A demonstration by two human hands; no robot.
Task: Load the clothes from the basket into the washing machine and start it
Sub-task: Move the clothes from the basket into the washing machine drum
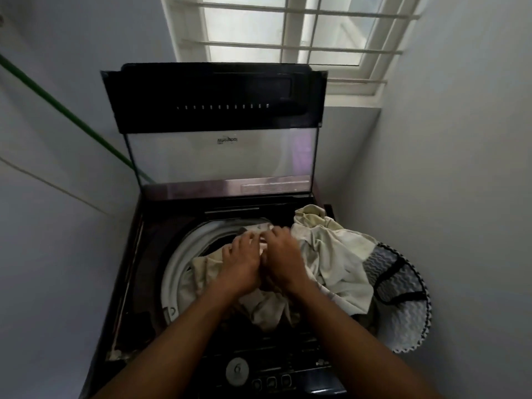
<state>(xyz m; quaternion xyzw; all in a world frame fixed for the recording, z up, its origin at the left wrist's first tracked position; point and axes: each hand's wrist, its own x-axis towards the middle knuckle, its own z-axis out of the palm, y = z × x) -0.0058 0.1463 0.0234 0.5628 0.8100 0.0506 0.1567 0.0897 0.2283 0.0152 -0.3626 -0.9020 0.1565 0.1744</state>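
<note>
Both hands, left hand [240, 262] and right hand [283, 259], are pressed on clothes [331, 254]; overhanging cloth beside the right grip should be tucked into the drum [178, 260].

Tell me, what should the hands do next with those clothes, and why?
Probably push the pale clothes down into the drum. Both the left hand and right hand are on the pile, which sits heaped over the drum's rim and spills toward the basket, and the lid stands open.
</note>
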